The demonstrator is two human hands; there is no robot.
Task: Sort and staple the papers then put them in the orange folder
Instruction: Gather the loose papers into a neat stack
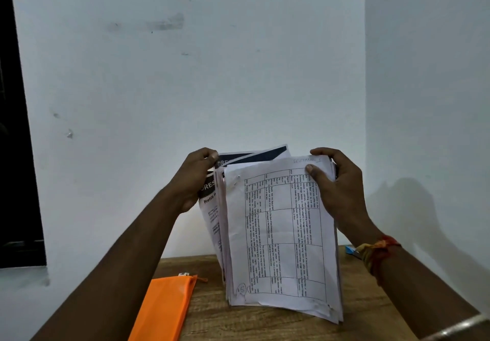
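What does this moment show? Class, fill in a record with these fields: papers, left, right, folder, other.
papers: stack of papers stands on its bottom edge on the wooden table; the front sheet is a printed grid
left: left hand grips the rear sheets near the top
right: right hand pinches the top right corner, thumb on the front sheet
folder: orange folder lies flat, left of the stack and apart from it
other: small blue object beyond the right wrist, kind unclear

Front sheet [281, 234]: handwritten "SECTION", perhaps "1"; circled "15". Rear sheet [209, 202]: banner letters "RES", heading "Refill".
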